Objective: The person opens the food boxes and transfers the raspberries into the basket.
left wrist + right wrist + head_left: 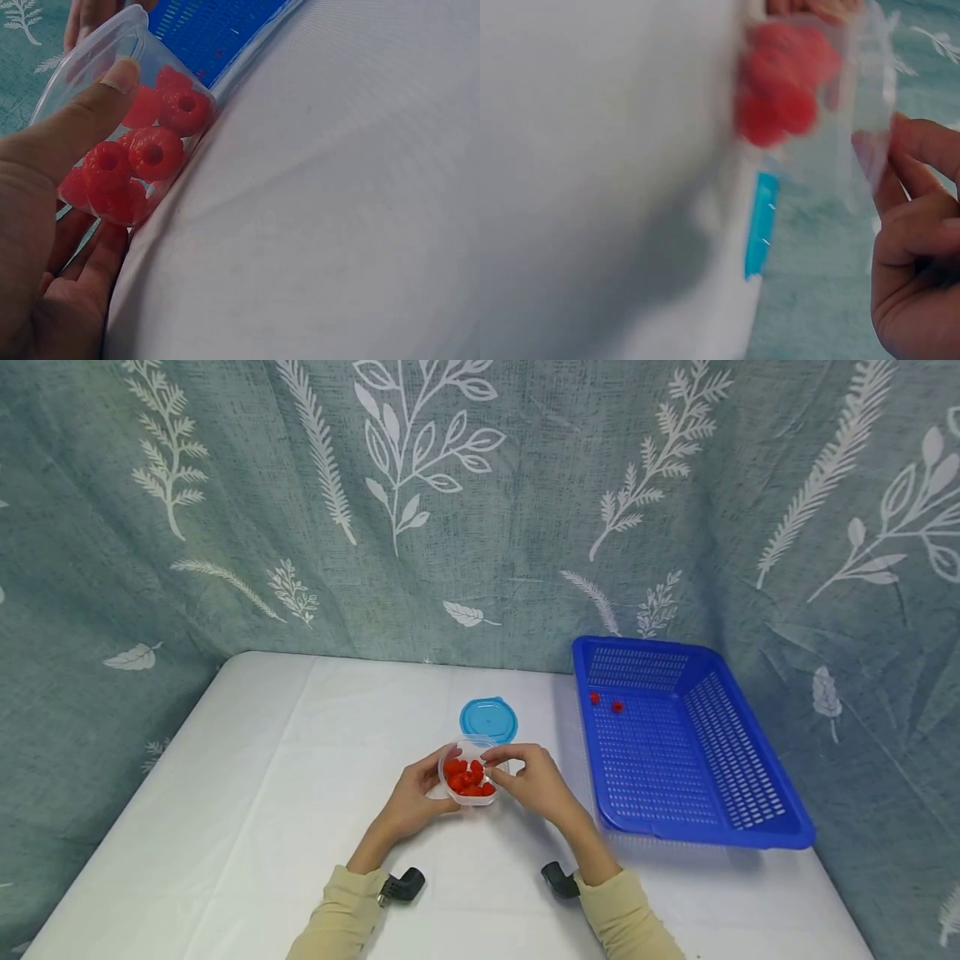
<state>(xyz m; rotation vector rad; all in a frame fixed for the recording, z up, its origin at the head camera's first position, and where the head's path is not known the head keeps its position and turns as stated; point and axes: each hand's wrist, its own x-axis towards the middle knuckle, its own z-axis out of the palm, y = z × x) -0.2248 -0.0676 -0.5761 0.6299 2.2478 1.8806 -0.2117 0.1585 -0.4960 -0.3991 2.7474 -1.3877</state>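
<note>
A clear plastic container [491, 799], part-filled with red raspberries [467, 777], is tilted in my left hand [416, 789]. In the left wrist view the thumb [94, 105] lies along the container's side, while other fingers support it from beneath. My right hand [534, 781] is at the container's mouth, its thumb and forefinger bent and a little apart. Through the clear wall in the right wrist view, some fingertips [864, 146] of that hand show, with no raspberry visible between them. A round blue lid [489, 720] lies on the table just behind the container.
A large blue perforated basket [660, 760] stands on the right of the table, with two raspberries [617, 707] near its back left corner. White cloth covers the table [300, 760]. Behind it hangs a green leaf-patterned curtain [525, 568]. Each wrist wears a black camera mount [405, 885].
</note>
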